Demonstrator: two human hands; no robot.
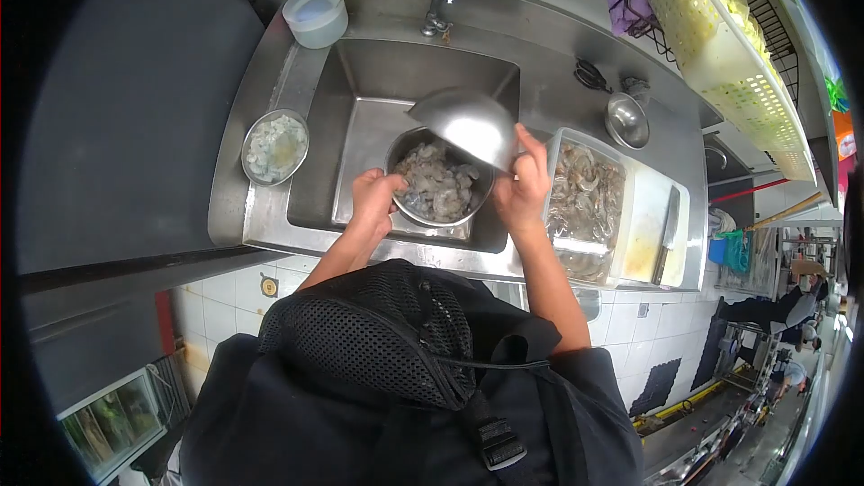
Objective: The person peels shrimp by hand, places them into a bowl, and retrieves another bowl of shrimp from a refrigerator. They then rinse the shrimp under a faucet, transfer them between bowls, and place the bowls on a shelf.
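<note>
In the sink [319, 126] sits a metal bowl [443, 222] holding greyish raw shrimp [436, 187]. My left hand [373, 200] is closed on this bowl's left rim, with the thumb over the edge. A second metal bowl [468, 124], tipped at a slant, is gripped at its right side by my right hand [522, 187]. It hangs over the far part of the shrimp bowl and hides some of it. Just right of my right hand stands a clear plastic container [623, 216] full of shrimp in liquid.
A dish [246, 157] of pale, peeled-looking pieces rests on the left ledge. A plastic tub [315, 18] and the faucet [438, 9] are behind. To the right lie a cutting board [641, 216] with a knife [668, 227], a small metal bowl [627, 120] and a slotted basket [720, 63].
</note>
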